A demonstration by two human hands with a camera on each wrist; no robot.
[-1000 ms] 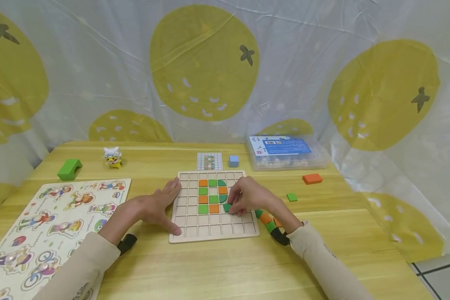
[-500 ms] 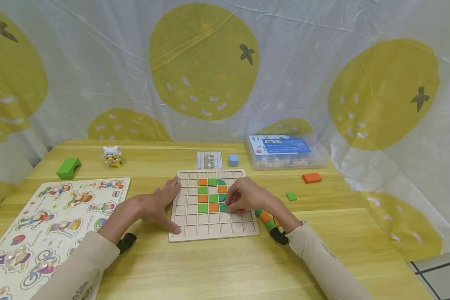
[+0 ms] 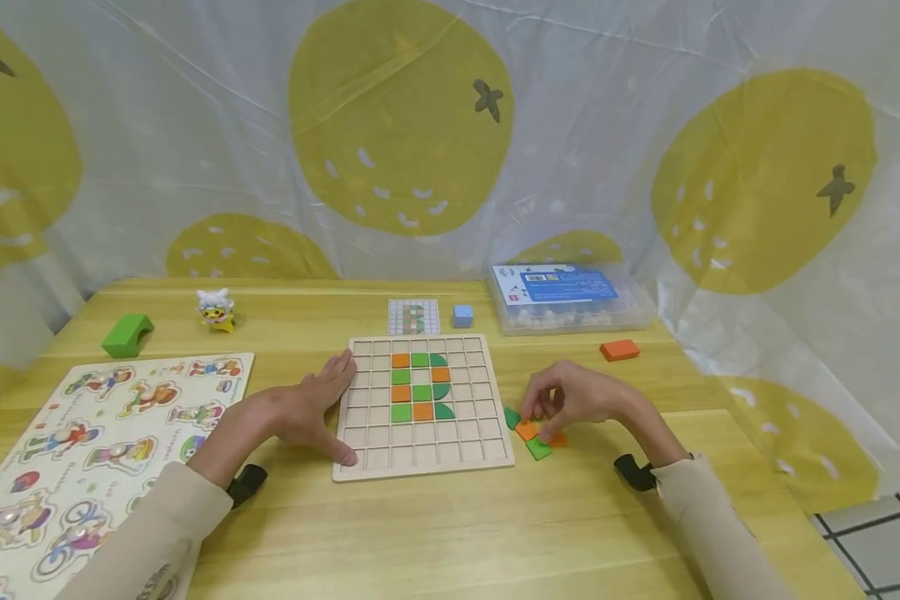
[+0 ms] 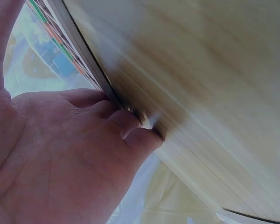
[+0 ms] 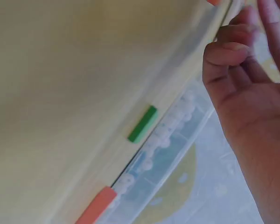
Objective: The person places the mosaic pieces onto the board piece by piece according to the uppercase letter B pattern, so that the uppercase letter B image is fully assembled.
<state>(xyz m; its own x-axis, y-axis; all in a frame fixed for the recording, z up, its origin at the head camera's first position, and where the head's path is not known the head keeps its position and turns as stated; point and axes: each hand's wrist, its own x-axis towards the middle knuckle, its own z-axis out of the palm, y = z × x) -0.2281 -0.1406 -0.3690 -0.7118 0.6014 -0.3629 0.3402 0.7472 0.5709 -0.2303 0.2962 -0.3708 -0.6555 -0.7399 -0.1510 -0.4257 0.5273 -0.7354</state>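
Note:
A wooden grid board (image 3: 427, 458) lies in the middle of the table, with orange, light green and rounded dark green tiles (image 3: 422, 392) set in its squares. My left hand (image 3: 311, 412) rests along the board's left edge, fingers straight, thumb over the near corner. In the left wrist view, the fingertips (image 4: 147, 137) are down at the table beside the board. Over a small pile of loose tiles (image 3: 537, 450) right of the board is my right hand (image 3: 577, 396). Its index finger and thumb stand apart, tips at an orange tile (image 3: 526, 430); the other fingers curl inward.
A pattern card (image 3: 413, 317), a blue cube (image 3: 462, 316) and a clear plastic case (image 3: 570, 300) stand behind the board. An orange block (image 3: 619, 350) and a green tile (image 5: 143, 124) lie rightward. Leftward are a picture puzzle (image 3: 157, 392), a green arch block (image 3: 127, 336) and a small figurine (image 3: 216, 310).
My right hand has let go of a dark green rounded tile, now in the board's fourth row, and moved right to the loose pile. The left hand stays at the board's edge.

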